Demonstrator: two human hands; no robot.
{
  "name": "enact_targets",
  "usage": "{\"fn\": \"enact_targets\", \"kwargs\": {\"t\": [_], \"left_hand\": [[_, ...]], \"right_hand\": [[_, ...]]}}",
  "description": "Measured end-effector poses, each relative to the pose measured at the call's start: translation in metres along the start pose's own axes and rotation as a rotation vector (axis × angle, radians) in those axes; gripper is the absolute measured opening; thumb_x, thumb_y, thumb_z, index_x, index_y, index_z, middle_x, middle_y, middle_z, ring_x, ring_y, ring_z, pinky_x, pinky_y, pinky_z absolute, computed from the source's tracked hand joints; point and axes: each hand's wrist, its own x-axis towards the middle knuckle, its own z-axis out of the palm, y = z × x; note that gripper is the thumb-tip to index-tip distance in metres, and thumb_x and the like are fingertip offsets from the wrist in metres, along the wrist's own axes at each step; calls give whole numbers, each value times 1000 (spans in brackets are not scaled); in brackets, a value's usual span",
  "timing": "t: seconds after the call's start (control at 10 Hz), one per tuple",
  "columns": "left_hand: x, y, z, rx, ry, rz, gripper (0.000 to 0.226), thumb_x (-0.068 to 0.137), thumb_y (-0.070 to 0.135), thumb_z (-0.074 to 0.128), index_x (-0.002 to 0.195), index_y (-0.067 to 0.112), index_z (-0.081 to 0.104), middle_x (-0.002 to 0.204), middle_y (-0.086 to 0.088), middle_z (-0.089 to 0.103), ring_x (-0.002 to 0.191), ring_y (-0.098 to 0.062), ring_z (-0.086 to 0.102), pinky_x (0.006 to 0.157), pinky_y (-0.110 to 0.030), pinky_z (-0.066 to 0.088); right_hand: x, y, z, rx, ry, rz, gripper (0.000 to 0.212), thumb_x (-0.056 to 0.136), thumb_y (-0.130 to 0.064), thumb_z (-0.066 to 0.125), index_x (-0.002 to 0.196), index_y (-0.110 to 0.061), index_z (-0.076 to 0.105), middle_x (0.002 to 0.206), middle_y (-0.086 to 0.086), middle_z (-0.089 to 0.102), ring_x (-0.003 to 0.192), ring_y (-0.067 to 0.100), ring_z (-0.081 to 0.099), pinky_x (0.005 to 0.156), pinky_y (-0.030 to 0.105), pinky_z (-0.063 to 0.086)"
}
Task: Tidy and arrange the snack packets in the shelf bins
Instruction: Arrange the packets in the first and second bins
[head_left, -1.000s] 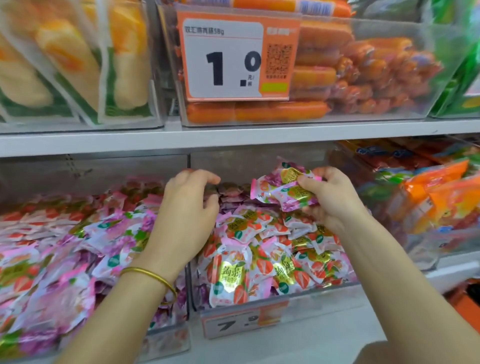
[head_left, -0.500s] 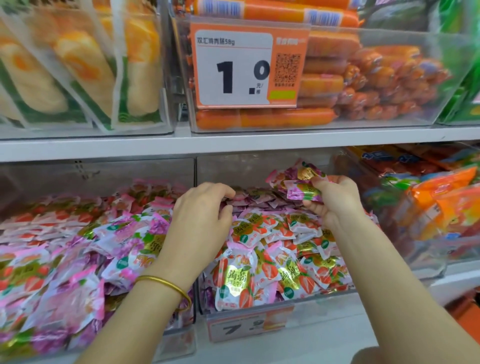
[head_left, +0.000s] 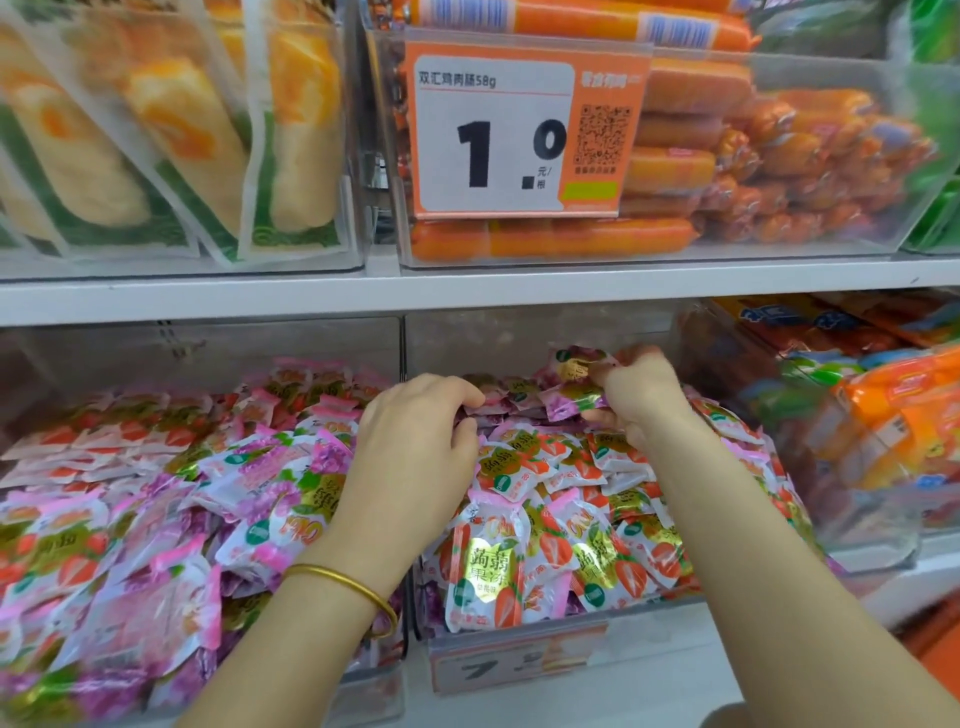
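Two clear bins on the lower shelf hold small jelly packets. The middle bin (head_left: 519, 636) is heaped with strawberry-print packets (head_left: 491, 566), with purple ones at its back. My right hand (head_left: 641, 397) is deep at the back of this bin, shut on purple grape packets (head_left: 574, 387). My left hand (head_left: 415, 441), wearing a gold bangle, curls over the divider between the bins, fingertips on purple packets (head_left: 485, 408) at the back; whether it grips one is hidden. The left bin (head_left: 363, 691) holds mixed pink, purple and strawberry packets (head_left: 156, 519).
The white shelf board (head_left: 467, 291) hangs low over the bins. Above it stand a clear bin of orange sausages (head_left: 727, 171) with a 1.0 price tag (head_left: 514, 137) and a bin of cake packs (head_left: 156, 145). Orange snack bags (head_left: 883, 415) fill the bin at right.
My right hand has carried the purple packets farther back and down into the middle bin. My left hand has reached slightly deeper toward the back packets.
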Motion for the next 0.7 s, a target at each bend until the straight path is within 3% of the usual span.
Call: {"fn": "enact_targets", "kwargs": {"t": [0.2,0.3,0.5,0.6,0.7], "left_hand": [[1,0,0,-3,-10,-10,26,90,14,49,112,20,63,112,5,61,107,-14,53,102,-39,39],[0,0,0,-4,-11,-16,26,90,14,49,112,20,63,112,5,61,107,-14,53,102,-39,39],[0,1,-1,-10,-9,-18,26,90,14,49,111,20,63,112,5,61,107,-14,53,102,-39,39],[0,1,-1,-11,-9,-20,26,90,14,49,111,19,63,112,5,61,107,-14,53,102,-39,39],[0,1,-1,-13,-6,-20,25,90,13,49,110,18,64,111,4,61,107,-15,54,102,-37,39]], "right_hand": [[-1,2,-13,-233,-99,-130,16,94,-8,54,107,-10,45,100,9,49,69,19,55,36,18,48],[2,2,-15,-295,-141,-169,13,94,-11,54,105,-8,47,84,5,47,66,18,54,36,17,47],[16,7,-28,-148,-62,-136,19,88,-5,62,103,-7,50,84,6,50,65,21,56,58,34,54],[20,8,-30,-74,-68,-99,18,88,-3,61,102,-7,50,88,8,49,67,20,54,51,29,48],[20,10,-23,-45,-123,-46,13,89,-2,60,86,-10,50,92,11,51,68,22,54,47,26,46]]}}
